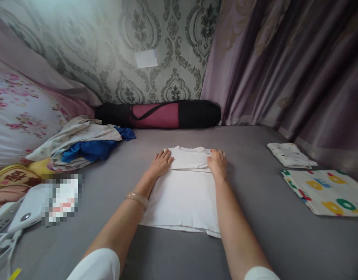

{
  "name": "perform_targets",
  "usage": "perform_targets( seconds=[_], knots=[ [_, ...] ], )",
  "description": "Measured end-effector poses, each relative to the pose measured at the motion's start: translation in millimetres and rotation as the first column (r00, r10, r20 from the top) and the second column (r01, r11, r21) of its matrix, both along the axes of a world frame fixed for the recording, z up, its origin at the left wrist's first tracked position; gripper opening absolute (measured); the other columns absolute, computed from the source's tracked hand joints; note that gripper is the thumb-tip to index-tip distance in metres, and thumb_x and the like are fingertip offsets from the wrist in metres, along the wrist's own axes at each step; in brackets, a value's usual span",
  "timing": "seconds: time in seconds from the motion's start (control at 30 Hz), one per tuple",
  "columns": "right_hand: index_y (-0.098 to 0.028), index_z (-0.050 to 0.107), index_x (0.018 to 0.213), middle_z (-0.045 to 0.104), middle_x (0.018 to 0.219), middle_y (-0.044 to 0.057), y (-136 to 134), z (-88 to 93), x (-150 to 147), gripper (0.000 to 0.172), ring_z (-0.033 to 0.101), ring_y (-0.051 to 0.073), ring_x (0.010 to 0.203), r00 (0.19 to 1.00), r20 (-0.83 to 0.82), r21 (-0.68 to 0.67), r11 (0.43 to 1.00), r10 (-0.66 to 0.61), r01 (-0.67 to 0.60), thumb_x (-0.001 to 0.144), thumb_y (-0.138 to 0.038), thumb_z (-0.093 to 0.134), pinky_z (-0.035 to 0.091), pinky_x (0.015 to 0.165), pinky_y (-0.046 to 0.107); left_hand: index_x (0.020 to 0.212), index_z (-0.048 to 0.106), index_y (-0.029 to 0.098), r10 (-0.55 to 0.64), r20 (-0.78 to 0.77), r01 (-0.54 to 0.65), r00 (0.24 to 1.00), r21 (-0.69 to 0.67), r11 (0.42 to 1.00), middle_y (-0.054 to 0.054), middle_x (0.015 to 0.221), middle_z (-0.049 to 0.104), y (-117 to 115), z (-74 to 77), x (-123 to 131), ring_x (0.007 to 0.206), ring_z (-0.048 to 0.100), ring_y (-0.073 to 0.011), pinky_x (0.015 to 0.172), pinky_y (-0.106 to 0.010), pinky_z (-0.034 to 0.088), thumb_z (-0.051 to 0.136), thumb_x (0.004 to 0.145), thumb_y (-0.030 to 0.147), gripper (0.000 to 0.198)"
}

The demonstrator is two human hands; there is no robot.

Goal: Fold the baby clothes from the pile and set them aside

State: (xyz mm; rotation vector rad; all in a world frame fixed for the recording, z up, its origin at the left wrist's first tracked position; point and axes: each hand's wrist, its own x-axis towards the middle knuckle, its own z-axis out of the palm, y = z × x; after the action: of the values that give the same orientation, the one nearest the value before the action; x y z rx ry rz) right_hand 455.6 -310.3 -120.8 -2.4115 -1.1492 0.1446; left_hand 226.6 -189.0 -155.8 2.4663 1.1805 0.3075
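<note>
A white T-shirt (183, 198) lies on the grey bed sheet in front of me, its neckline at the far end and its sides tucked in to a narrow shape. A crosswise fold edge runs across its upper part. My left hand (161, 163) rests flat on the shirt's upper left edge, fingers stretched forward. At the upper right edge, my right hand (218, 162) has its thumb and bent fingers closed on the cloth near the shoulder. A bangle circles my left wrist.
A black and maroon long bag (155, 115) lies against the wall. Crumpled clothes (88, 142), a floral pillow (27, 116) and a white device with cables (30, 206) are at left. Two folded cloths, one dotted (291, 154) and one colourfully printed (327, 192), lie right, beside the curtain (254, 70).
</note>
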Motion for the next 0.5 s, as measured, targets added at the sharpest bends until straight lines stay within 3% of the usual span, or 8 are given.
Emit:
perform_targets(
  seconds=[0.1, 0.2, 0.33, 0.5],
  knots=[
    [-0.011, 0.044, 0.138, 0.038, 0.146, 0.016, 7.2, 10.3, -20.5, 0.047, 0.032, 0.027, 0.134, 0.983, 0.074, 0.012, 0.985, 0.170, -0.171, 0.093, -0.012, 0.032, 0.022, 0.111, 0.040, 0.139, 0.042, 0.015, -0.010, 0.128, 0.013, 0.992, -0.020, 1.000, -0.016, 0.153, 0.029, -3.1, 4.3, -1.1, 0.142, 0.021, -0.0327, 0.113, -0.055, 0.012, 0.037, 0.094, 0.043, 0.053],
    [-0.018, 0.035, 0.145, 0.026, 0.155, 0.007, 13.9, 9.4, -41.6, 0.048, 0.016, 0.022, 0.142, 0.928, 0.041, -0.038, 0.928, 0.371, -0.370, 0.098, -0.028, 0.032, 0.008, 0.116, 0.040, 0.141, 0.039, 0.014, -0.011, 0.191, 0.016, 0.981, -0.025, 1.000, -0.018, 0.153, 0.029, -9.2, 10.0, -8.1, 0.142, 0.024, -0.0302, 0.114, -0.048, 0.016, 0.038, 0.093, 0.044, 0.056],
    [-0.015, 0.032, 0.148, 0.017, 0.157, 0.012, 15.6, -8.0, -56.5, 0.057, 0.005, 0.031, 0.144, 0.928, -0.041, -0.147, 0.917, 0.369, -0.371, 0.099, -0.044, 0.027, -0.001, 0.112, 0.057, 0.141, 0.039, 0.013, -0.006, 0.199, 0.015, 0.980, -0.046, 0.999, -0.017, 0.151, 0.032, -22.7, 13.3, -27.9, 0.140, 0.030, -0.0265, 0.114, -0.039, 0.021, 0.039, 0.092, 0.044, 0.058],
    [-0.019, 0.025, 0.151, 0.009, 0.159, 0.009, 15.3, -18.2, -56.3, 0.060, -0.001, 0.029, 0.144, 0.937, -0.065, -0.223, 0.911, 0.342, -0.348, 0.098, -0.049, 0.022, -0.006, 0.112, 0.056, 0.136, 0.044, 0.016, 0.018, 0.152, -0.006, 0.988, -0.080, 0.997, -0.016, 0.146, 0.042, -45.0, 9.5, -55.7, 0.137, 0.036, -0.0275, 0.113, -0.039, 0.026, 0.041, 0.090, 0.047, 0.056]
  ],
)
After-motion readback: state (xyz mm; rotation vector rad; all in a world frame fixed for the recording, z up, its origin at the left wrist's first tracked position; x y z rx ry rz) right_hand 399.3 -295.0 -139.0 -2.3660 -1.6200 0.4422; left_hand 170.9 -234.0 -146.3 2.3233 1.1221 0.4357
